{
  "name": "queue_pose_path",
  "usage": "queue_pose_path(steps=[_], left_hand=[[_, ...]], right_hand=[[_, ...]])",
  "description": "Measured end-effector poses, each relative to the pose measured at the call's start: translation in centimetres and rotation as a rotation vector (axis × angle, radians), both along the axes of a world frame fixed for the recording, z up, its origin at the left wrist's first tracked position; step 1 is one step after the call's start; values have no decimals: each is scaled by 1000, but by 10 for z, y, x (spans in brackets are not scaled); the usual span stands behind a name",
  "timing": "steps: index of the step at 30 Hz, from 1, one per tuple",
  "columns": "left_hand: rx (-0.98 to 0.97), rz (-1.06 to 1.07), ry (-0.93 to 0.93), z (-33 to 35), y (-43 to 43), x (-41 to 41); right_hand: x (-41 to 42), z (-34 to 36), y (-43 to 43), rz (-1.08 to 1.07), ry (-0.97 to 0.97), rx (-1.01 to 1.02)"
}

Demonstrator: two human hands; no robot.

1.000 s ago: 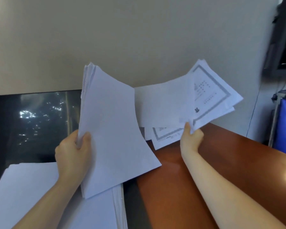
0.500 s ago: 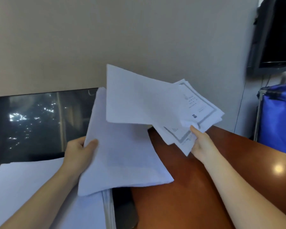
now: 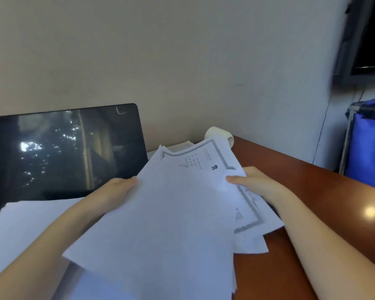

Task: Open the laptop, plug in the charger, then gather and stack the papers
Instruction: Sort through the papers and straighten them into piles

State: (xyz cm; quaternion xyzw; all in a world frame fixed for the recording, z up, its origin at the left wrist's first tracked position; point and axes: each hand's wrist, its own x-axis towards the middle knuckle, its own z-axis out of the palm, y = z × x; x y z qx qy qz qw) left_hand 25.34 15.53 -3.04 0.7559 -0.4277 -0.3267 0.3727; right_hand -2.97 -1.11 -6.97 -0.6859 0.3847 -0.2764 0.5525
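Holding papers [image 3: 171, 224] between left hand [image 3: 115, 191] and right hand [image 3: 256, 185], both pinching opposite edges.

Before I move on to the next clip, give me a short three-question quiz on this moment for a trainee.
1. True or false: the laptop stands open.
2. How are the loose papers held? A) by one hand B) by both hands C) by neither, they lie flat on the desk
3. Fill in: the grey-bordered sheet lies at the side of the bundle nearer the ___ hand.

Key
1. True: its dark screen is upright against the wall.
2. B: the left hand grips one edge and the right hand grips the other, thumb on top.
3. right
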Motion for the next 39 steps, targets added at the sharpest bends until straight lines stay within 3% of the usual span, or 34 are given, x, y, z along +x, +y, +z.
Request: queue_pose_path(steps=[3,10,15,20,23,27,30,33,39], left_hand=[[29,-28,-7,4,0,-2],[70,-144,-245,2,2,-8],[-1,-152,-294,1,2,-11],[-90,-55,-283,2,6,-2],[-98,-30,-291,2,7,2],[-70,-62,-264,1,6,0],[-105,-54,-244,-1,7,0],[-197,-41,-225,-3,8,0],[-290,-45,-184,-4,5,-1]], right_hand=[[11,-5,2,-27,-26,-84],[22,-7,5,-169,-136,-149],[26,-5,-1,-416,-191,-162],[10,-2,-15,-702,-506,15],[7,-4,-15,-548,-533,175],[13,-8,-10,-311,-193,166],[9,-5,-12,-164,-75,128],[10,-3,-8,-54,-120,126],[25,-8,3,-42,-247,55]])
